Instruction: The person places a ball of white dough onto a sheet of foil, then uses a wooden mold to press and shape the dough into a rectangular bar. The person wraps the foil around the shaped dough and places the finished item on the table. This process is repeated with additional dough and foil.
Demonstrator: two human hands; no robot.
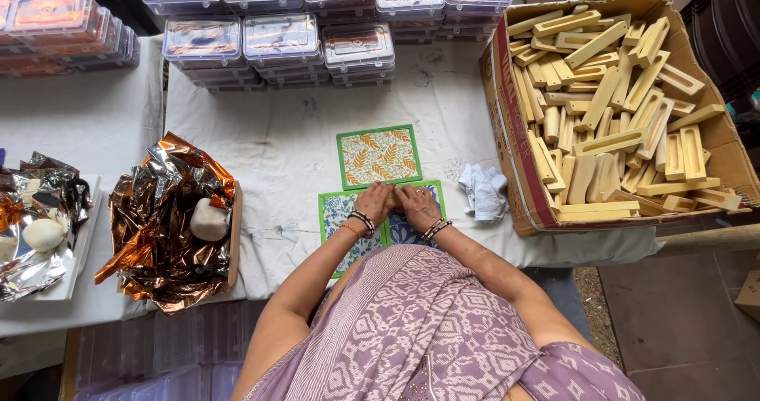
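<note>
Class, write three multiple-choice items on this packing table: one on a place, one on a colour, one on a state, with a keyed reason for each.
1. Where is the cardboard box of wooden pieces?
A. left of the hands
B. right of the hands
C. under the table

2. What colour borders the leaf-patterned card?
A. green
B. red
C. black

3. What are the left hand and right hand doing?
A. raised in the air
B. holding foil
C. pressed side by side on the lower card

Answers: 1 B, the box stands at the right table edge. 2 A, its rim is green. 3 C, both palms lie on it.
</note>
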